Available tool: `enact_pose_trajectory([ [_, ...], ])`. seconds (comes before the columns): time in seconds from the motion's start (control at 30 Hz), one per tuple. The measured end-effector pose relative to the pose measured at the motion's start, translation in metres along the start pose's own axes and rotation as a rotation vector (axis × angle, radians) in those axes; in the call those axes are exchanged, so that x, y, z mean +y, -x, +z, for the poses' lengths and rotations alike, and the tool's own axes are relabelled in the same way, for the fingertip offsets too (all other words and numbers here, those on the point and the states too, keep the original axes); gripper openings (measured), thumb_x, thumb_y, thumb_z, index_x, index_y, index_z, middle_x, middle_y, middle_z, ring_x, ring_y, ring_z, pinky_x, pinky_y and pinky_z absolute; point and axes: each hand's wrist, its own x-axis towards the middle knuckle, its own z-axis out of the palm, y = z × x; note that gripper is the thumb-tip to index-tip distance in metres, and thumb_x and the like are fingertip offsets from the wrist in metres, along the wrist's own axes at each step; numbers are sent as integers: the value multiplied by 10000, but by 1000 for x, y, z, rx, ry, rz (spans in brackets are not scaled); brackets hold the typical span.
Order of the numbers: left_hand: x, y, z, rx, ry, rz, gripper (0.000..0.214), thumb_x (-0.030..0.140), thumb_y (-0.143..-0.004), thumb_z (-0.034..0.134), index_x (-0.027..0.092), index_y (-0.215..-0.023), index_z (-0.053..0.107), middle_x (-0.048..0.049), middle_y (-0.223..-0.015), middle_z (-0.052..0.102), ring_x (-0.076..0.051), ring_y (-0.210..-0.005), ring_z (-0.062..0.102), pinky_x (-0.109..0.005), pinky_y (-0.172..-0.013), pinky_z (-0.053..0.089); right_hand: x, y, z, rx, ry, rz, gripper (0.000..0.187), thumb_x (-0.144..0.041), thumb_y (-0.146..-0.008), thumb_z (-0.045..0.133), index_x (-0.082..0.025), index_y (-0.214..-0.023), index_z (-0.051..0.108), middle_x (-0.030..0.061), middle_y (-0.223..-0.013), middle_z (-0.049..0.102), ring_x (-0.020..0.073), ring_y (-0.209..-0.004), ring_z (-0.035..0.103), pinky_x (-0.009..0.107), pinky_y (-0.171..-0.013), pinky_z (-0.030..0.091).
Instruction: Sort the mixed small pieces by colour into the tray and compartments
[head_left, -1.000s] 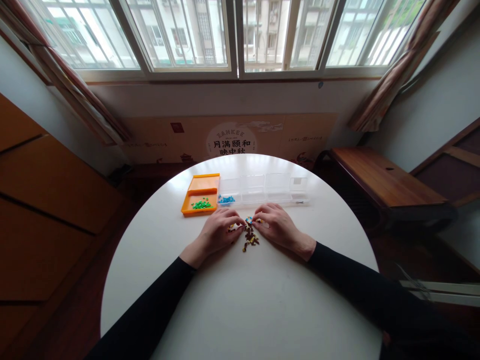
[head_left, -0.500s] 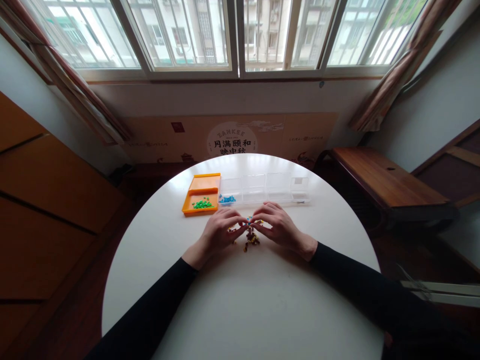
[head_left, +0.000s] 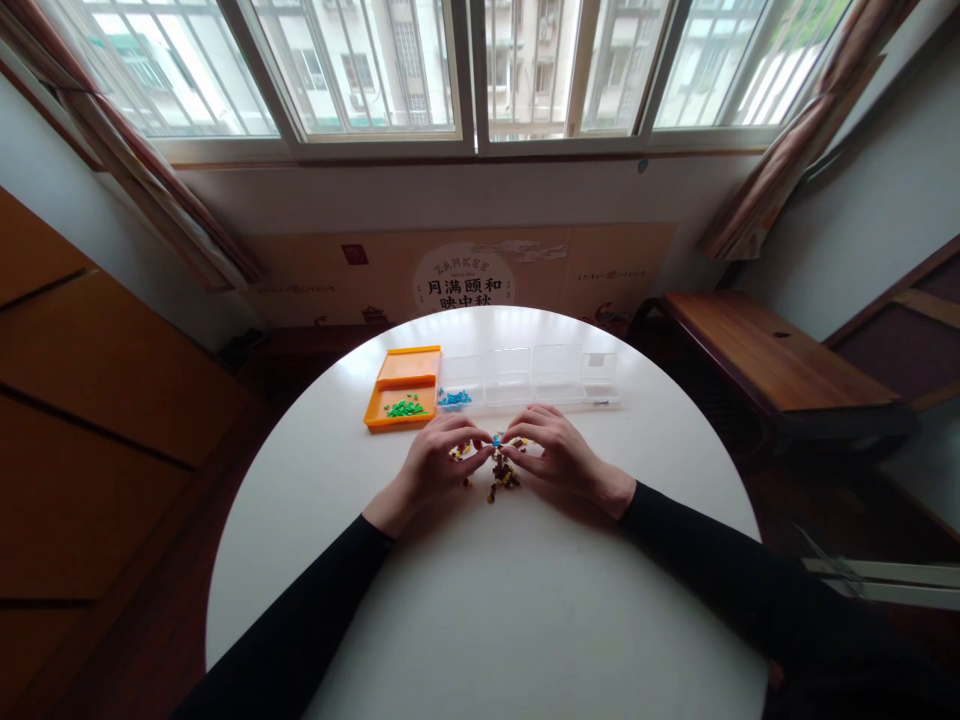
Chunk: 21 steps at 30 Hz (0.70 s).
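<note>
On the round white table [head_left: 487, 600] lies a small heap of brown and yellow beads [head_left: 501, 478]. My left hand [head_left: 439, 465] and my right hand [head_left: 551, 455] rest on either side of it, fingertips curled and meeting over the heap. Between the fingertips shows one blue bead [head_left: 496, 440], pinched by my right hand's thumb and forefinger. My left fingers are bent over a few yellow beads [head_left: 459, 452]; whether they grip one is hidden.
An orange tray [head_left: 405, 385] with green beads [head_left: 405, 407] stands behind my left hand. Beside it runs a clear compartment box [head_left: 540, 378], with blue beads [head_left: 452, 399] in its left cell. A wooden bench [head_left: 772, 360] stands at the right.
My hands have stayed over the heap with only small finger movements. The left fingers drew back a little and uncovered a few yellow beads.
</note>
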Motion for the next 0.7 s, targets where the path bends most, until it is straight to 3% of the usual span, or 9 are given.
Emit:
enact_pose_trajectory([
  [0.7, -5, 3, 3, -19, 1, 50, 96, 296, -1027, 765, 241, -991, 835, -36, -841, 761, -178, -779, 683, -324, -756, 541, 2, 1, 0, -17, -9, -26, 59, -305, -1055, 745, -260, -1030, 774, 24, -969, 773, 206, -904, 685, 406, -948, 507],
])
